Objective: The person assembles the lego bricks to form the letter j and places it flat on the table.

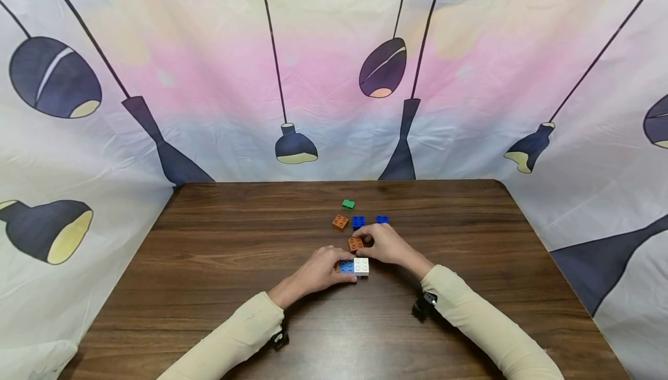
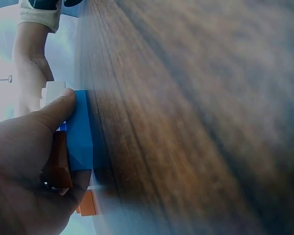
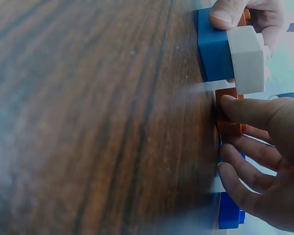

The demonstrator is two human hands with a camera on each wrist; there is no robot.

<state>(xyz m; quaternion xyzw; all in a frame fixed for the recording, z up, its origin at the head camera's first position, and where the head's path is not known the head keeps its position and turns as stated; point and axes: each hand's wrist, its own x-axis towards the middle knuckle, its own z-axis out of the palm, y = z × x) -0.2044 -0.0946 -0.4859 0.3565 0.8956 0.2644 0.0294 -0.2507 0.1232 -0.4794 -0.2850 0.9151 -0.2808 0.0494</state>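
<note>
My left hand [image 1: 320, 268] grips a small brick stack low on the table, thumb on its near side. The stack has a light blue brick [image 2: 80, 132] at the bottom, with a white brick [image 1: 361, 267], an orange-brown brick [image 2: 60, 161] and another blue brick [image 1: 346, 266] above it. Just beyond it, my right hand [image 1: 387, 245] pinches a loose orange-brown brick [image 1: 355, 244] between thumb and fingers. In the right wrist view that brick [image 3: 228, 117] stands on the table, apart from the stack.
Beyond the hands lie an orange-brown brick [image 1: 340, 221], a dark blue brick [image 1: 358, 221], a second dark blue brick [image 1: 382, 219] close past the right hand, and a green brick [image 1: 348, 203] farthest back. A patterned cloth hangs behind the wooden table [image 1: 235, 223].
</note>
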